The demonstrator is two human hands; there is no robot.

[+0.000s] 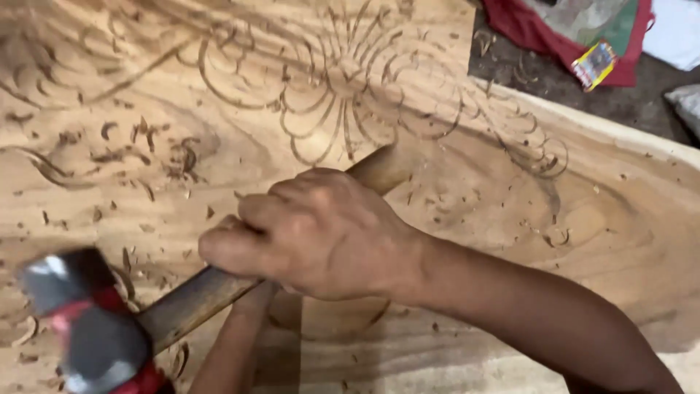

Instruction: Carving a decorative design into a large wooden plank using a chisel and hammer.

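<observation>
My right hand [321, 233] is closed around the wooden handle [197, 295] of a hammer. The handle's butt end sticks out past my knuckles toward the upper right. The hammer's dark metal head [84, 321], with red on it, is blurred at the lower left, just above the wood. My left forearm [237, 343] comes up from the bottom edge and passes under the handle. My left hand is hidden beneath my right hand, so what it holds cannot be seen. Under both lies a big pale wooden slab [510, 197] with a flower pattern [343, 80] cut into it.
Wood chips and curled shavings [146, 146] lie scattered over the slab. Beyond its upper right edge is dark ground with a red cloth [539, 33], a small colourful packet [594, 64] and a white object [674, 29].
</observation>
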